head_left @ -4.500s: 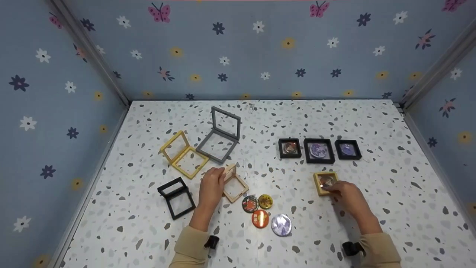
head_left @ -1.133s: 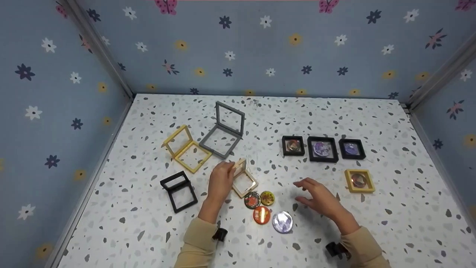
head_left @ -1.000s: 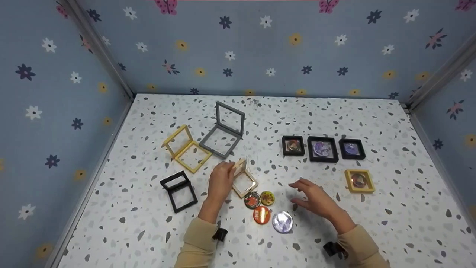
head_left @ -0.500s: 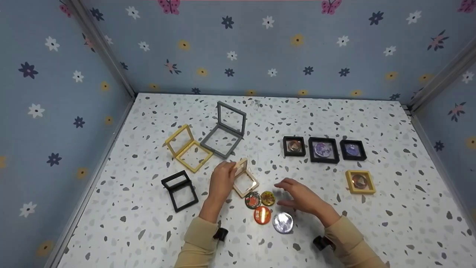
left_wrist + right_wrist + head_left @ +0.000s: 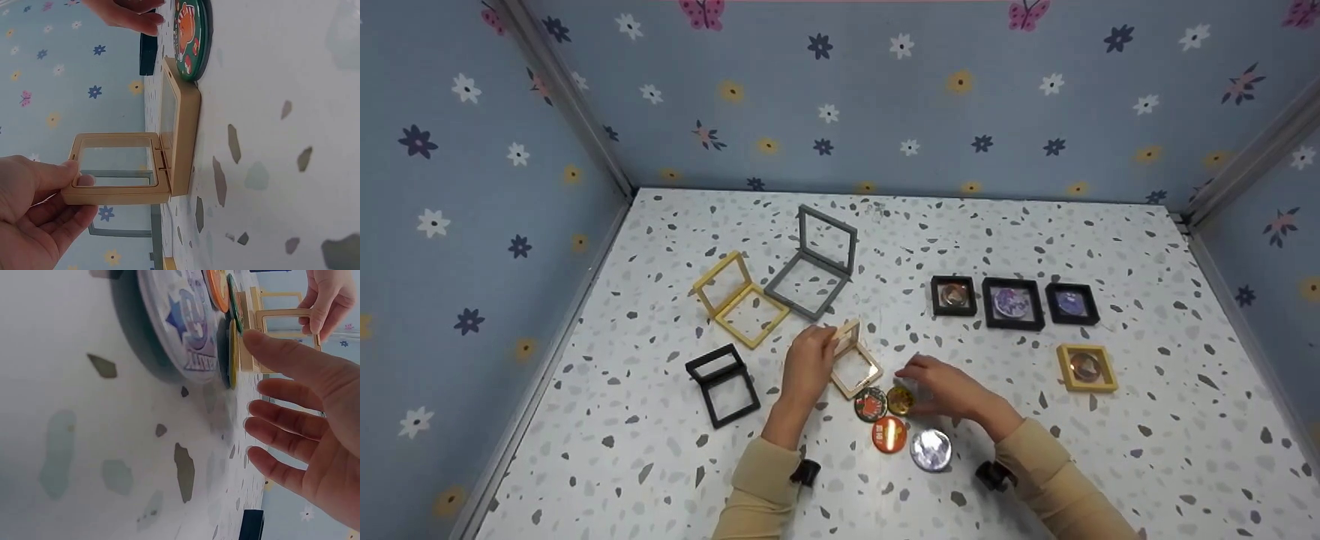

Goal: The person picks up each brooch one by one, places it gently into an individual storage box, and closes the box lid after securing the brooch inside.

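My left hand [image 5: 808,367] pinches the raised lid of a beige hinged display frame [image 5: 855,369] between thumb and fingers; its base lies on the table. Over the small yellow button badge [image 5: 899,401] hovers my right hand [image 5: 949,386], fingers spread and slightly bent. In the right wrist view nothing sits between these fingers [image 5: 287,419]. Beside the yellow badge lie a green-rimmed badge [image 5: 871,404], touching the frame's corner, and an orange badge [image 5: 889,434]. Nearer the person is a larger purple-white badge [image 5: 931,450].
Hinged frames stand open at left: a black one [image 5: 727,388], a yellow one [image 5: 748,313] and a grey one [image 5: 808,283]. At right sit black closed frames holding badges, including a middle one [image 5: 1013,324], and a yellow closed frame [image 5: 1087,367]. Patterned walls [image 5: 855,97] border the speckled table.
My right hand has let go of the yellow closed frame at right and moved left to the yellow badge. My left hand keeps holding the beige frame's lid.
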`<action>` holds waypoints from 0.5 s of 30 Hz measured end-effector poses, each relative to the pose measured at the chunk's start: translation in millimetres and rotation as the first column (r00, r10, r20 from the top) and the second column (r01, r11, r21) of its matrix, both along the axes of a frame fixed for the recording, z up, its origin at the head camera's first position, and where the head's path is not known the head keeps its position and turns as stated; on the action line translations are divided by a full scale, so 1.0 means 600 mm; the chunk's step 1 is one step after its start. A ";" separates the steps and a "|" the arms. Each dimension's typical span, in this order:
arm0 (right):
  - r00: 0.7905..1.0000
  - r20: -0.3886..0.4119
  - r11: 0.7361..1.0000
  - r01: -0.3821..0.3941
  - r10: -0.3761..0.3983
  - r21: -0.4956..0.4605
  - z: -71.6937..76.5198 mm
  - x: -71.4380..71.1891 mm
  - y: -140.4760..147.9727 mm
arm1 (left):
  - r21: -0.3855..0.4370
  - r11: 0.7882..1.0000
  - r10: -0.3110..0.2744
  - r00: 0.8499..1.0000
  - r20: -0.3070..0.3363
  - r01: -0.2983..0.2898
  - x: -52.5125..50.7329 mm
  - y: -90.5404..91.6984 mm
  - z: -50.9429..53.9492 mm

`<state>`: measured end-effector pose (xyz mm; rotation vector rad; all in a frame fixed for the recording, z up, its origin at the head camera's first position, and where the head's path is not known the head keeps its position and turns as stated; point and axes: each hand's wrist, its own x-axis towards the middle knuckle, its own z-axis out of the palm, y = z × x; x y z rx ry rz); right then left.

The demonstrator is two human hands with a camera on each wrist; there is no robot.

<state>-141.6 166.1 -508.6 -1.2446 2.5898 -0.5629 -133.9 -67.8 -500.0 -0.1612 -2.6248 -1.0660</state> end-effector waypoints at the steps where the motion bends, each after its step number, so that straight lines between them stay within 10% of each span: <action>1: 1.000 0.003 1.000 -0.004 0.004 0.005 0.000 -0.001 -0.001 | -0.001 1.000 0.000 1.000 0.001 0.000 0.000 0.000 0.000; 15: 0.998 0.006 0.996 -0.070 0.070 0.055 -0.004 -0.012 -0.023 | -0.009 1.000 0.018 1.000 0.005 -0.018 0.001 0.002 -0.001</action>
